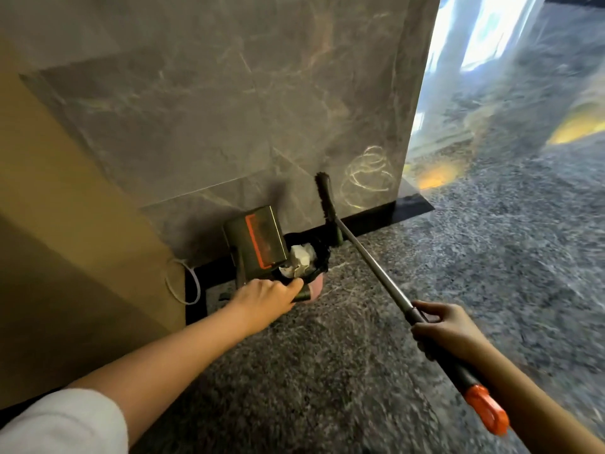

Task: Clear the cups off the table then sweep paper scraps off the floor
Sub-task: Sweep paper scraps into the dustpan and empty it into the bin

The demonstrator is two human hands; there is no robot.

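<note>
Bare forearms, white left sleeve (pixel 62 424).

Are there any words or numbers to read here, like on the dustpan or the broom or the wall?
None: no word, number or label can be read in this picture.
Dustpan: only an orange strip, no letters.
Broom: a plain stick with an orange end, no letters.
Wall: the pale loopy marks look like scribbles, not writing.

A lobby-like interior is suggested by a grey marble-clad wall (pixel 229 109), a black skirting (pixel 376 218) and a glossy speckled stone floor (pixel 360 371).
</note>
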